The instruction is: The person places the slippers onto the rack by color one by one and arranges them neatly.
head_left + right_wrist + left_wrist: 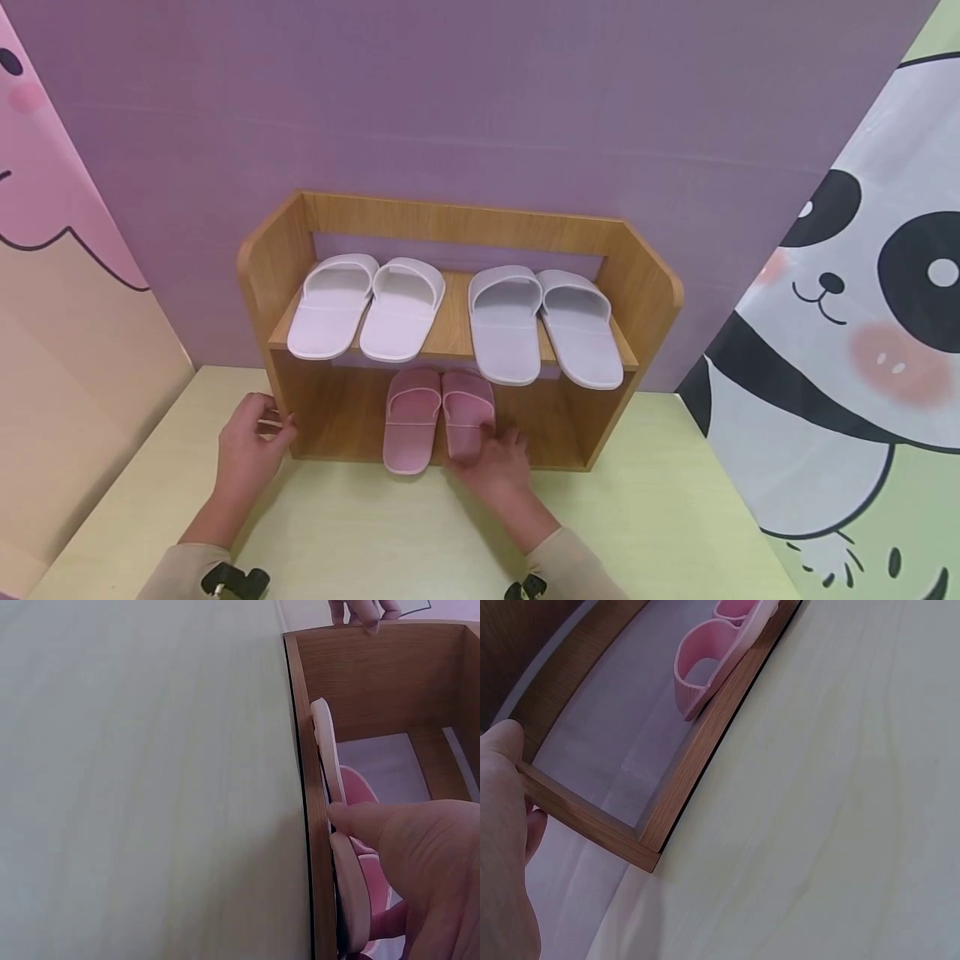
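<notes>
A small wooden shoe rack (457,215) stands against the purple wall. My left hand (251,442) grips the front edge of its left side panel (592,821), thumb on one side and fingers on the other. On the lower shelf a pair of pink slippers points toes inward. My right hand (497,471) holds the right pink slipper (465,421) near its heel. In the right wrist view the thumb lies between the two heels, with fingers round the far side of that slipper (352,892). The left pink slipper (409,433) rests beside it, its heel over the shelf's front edge.
Two pairs of slippers sit on the upper shelf: a white pair (401,321) at left and a greyish-white pair (508,337) at right. The pale tabletop (360,533) extends in front of the rack. Walls with cartoon pictures, including a panda (832,333), flank the table.
</notes>
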A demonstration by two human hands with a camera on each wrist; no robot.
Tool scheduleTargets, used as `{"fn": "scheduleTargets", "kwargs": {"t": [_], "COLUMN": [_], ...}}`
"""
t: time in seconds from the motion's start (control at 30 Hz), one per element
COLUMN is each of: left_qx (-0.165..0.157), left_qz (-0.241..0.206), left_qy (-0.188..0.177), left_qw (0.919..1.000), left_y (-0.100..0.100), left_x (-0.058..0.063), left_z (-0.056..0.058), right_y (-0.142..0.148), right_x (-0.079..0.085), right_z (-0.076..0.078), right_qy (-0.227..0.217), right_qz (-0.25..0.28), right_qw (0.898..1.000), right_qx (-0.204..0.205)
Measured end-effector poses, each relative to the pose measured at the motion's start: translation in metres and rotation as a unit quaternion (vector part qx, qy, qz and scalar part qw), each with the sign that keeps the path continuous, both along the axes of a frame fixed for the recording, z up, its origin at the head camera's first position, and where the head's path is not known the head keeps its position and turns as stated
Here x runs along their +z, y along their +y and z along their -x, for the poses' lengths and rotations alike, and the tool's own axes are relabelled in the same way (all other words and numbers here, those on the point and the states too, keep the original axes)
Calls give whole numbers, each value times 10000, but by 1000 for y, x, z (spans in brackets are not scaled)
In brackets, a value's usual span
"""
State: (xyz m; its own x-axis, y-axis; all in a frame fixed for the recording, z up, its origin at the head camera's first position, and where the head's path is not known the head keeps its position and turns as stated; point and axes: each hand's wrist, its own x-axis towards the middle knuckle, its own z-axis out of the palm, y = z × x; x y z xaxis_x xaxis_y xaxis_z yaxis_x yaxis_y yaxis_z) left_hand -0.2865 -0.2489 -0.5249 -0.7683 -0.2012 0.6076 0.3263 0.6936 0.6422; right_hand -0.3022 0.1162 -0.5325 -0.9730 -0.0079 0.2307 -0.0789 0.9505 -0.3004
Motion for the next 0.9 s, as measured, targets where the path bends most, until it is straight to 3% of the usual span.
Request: {"fn": "scheduleTargets", "kwargs": {"t": [0.63,0.9], "left_qx": [-3,-23], "left_qz": [-40,26], "left_qy": [155,93], "left_qw": [9999,10000], "left_y": [0,0], "left_x": [-3,0], "left_z": [2,2], "right_y": [3,13], "right_x": [3,2], "right_z": [-6,-7], "right_qy": [-290,43], "right_qz": [510,979], "right_qw": [9980,9938], "right_qx": [238,519]}}
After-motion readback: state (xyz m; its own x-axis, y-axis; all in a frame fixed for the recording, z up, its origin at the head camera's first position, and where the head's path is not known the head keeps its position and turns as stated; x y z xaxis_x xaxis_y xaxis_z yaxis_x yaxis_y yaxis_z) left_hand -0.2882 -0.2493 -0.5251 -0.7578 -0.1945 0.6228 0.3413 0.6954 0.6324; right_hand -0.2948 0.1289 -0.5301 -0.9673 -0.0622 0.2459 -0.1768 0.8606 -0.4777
